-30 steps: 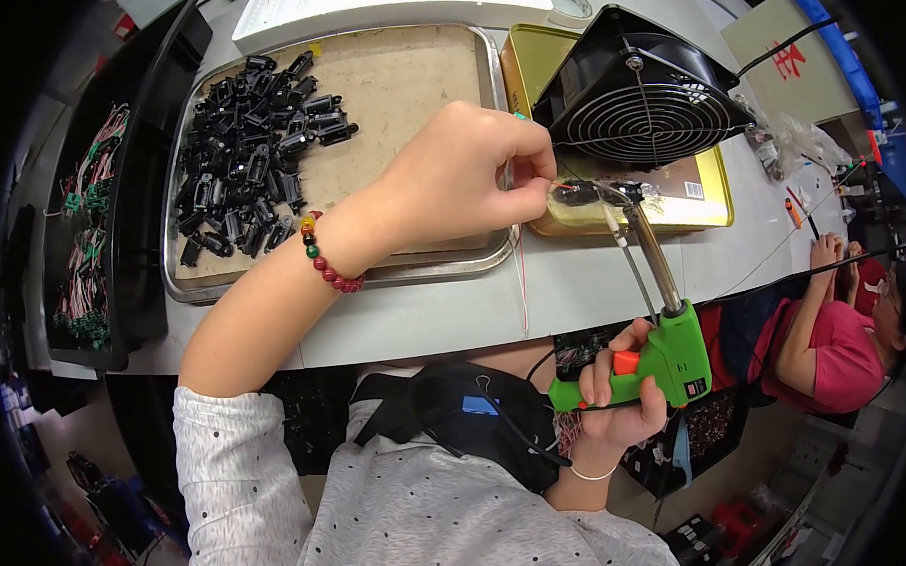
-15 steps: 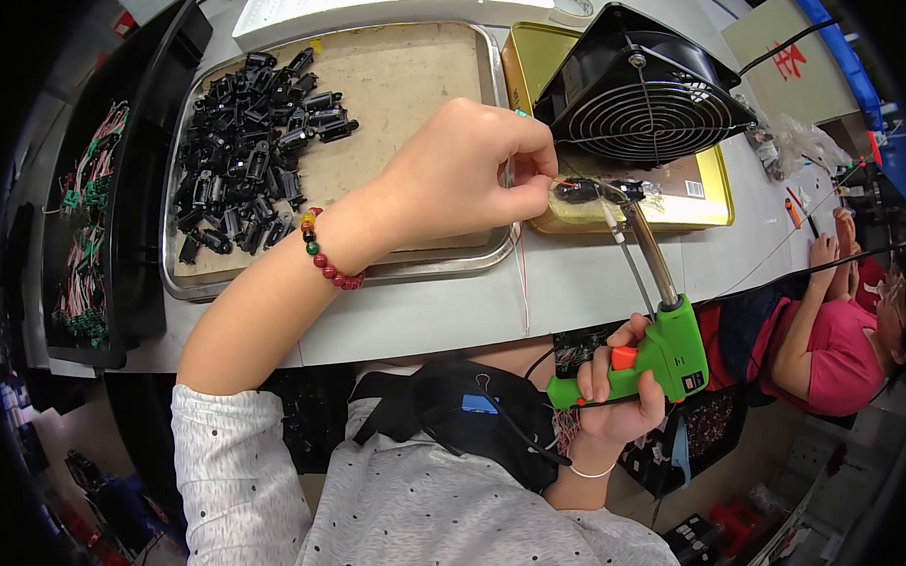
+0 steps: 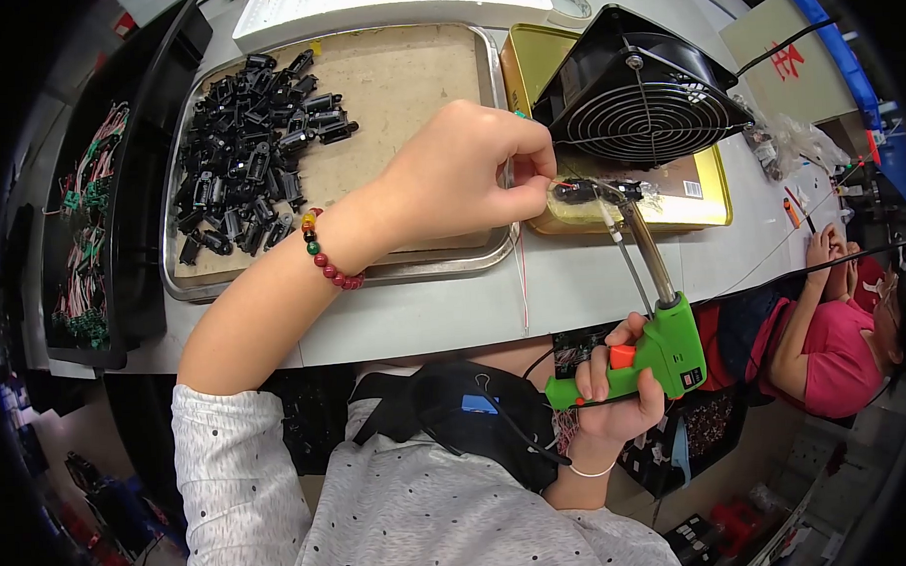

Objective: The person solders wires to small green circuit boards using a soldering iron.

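Note:
My right hand is wrapped round the green handle of a soldering gun with an orange trigger. Its metal barrel points up and away, and the tip reaches a small black plastic part on the near edge of a gold tin. A thin white feed tube runs beside the barrel to the same spot. My left hand is pinched on a thin wire, whose red end shows beside the black part. The rest of that wire hangs over the table edge. The exact joint is too small to make out.
A metal tray on the left holds a heap of black plastic parts. Beyond it stands a black bin with wired green pieces. A black fan sits on the tin. At right, a person in pink works nearby.
The soldering gun has shifted very slightly. My left hand stays pinched in nearly the same place. At right, the other person's hands have moved a little.

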### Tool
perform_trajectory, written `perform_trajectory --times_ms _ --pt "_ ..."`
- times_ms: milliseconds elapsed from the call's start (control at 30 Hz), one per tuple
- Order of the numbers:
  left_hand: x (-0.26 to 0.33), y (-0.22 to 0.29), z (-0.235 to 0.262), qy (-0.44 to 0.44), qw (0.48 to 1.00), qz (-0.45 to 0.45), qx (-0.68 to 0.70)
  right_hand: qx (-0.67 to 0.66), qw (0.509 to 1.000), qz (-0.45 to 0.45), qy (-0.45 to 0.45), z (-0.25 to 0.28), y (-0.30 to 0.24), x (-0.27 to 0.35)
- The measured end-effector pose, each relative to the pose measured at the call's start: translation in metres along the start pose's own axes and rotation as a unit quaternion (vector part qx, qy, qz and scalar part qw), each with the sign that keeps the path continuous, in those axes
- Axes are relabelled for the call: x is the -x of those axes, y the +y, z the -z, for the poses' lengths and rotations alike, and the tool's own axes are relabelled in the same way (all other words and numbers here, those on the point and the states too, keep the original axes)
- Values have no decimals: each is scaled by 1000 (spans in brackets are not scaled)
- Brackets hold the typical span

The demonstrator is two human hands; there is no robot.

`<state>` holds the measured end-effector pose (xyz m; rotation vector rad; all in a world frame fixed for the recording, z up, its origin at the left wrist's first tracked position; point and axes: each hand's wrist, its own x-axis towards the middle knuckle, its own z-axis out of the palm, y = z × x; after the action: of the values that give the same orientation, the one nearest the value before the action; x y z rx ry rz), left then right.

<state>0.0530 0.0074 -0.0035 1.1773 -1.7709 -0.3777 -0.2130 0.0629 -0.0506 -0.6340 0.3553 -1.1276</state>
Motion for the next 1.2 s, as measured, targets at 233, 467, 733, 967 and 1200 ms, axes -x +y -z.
perform_trajectory --times_ms 233,467,733,967,1200 --pt "-4 21 3 58 995 -57 -61 14 999 35 25 -3 -5 1" --pt "29 102 -37 -120 988 -73 -62 15 991 127 23 -11 -5 -2" --pt "63 118 -73 -269 956 20 112 108 984 89 110 -28 -9 18" --pt "54 111 -59 -243 966 33 78 -331 890 -43 311 3 -53 66" --pt "61 108 -63 -257 962 -41 85 -349 858 29 375 178 -131 66"
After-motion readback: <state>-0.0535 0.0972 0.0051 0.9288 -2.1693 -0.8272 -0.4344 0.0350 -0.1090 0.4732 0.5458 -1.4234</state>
